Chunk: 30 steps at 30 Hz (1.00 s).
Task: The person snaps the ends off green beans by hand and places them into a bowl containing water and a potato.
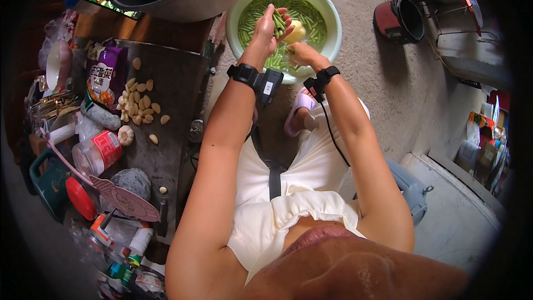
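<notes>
A pale green plastic basin [334, 29] on the floor holds water and many cut green bean pieces [310, 10]. Above the water my left hand [266, 29] is cupped around a small bunch of cut green beans [278, 24]. My right hand [305, 55] is low at the near side of the water, its fingers curled downward. Whether anything is between those fingertips cannot be made out. A pale yellow, rounded vegetable [296, 31], possibly a peeled potato, floats or rests among the beans between my hands.
A large metal pot [187, 4] with green beans overhangs the basin's left side. On the low table [170, 91] lie peeled garlic cloves [137, 100], a purple food packet [106, 75], a plastic jar [95, 154] and stones [131, 183]. A red-and-black cooker [399, 21] stands right.
</notes>
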Each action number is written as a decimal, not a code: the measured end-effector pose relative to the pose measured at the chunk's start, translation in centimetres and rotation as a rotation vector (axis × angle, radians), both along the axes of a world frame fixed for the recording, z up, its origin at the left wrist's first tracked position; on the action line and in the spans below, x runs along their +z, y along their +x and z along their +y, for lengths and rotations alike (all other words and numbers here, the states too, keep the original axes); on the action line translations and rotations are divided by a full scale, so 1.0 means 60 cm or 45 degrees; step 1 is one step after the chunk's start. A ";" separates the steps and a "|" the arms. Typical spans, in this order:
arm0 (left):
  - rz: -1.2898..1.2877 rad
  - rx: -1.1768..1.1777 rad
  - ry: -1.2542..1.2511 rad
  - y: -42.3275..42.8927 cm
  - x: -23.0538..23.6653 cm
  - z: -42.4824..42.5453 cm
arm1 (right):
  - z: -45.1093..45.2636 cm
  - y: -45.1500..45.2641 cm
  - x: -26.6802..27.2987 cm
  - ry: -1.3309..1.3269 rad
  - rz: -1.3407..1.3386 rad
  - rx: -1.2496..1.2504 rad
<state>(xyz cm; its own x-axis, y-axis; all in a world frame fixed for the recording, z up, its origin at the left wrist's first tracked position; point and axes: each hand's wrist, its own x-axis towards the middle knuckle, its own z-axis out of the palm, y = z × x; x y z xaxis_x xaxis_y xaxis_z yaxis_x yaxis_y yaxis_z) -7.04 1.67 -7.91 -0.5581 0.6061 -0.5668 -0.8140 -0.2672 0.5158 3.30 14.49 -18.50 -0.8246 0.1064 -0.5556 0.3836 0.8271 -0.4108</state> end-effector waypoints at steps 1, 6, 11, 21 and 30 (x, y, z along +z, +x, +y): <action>0.000 0.015 0.008 0.000 -0.001 -0.002 | -0.006 -0.005 0.014 -0.129 -0.023 0.028; -0.002 0.029 -0.001 -0.002 -0.006 -0.004 | 0.008 0.001 0.047 0.116 -0.011 -0.271; -0.017 0.019 0.009 0.000 -0.003 0.004 | -0.018 -0.007 0.049 -0.365 -0.128 -0.215; 0.182 -0.059 -0.315 0.011 0.024 -0.006 | 0.019 -0.036 0.160 -0.661 0.584 -0.535; 0.279 -0.286 -0.250 0.019 0.030 -0.005 | 0.000 -0.033 0.213 -0.895 0.694 -0.512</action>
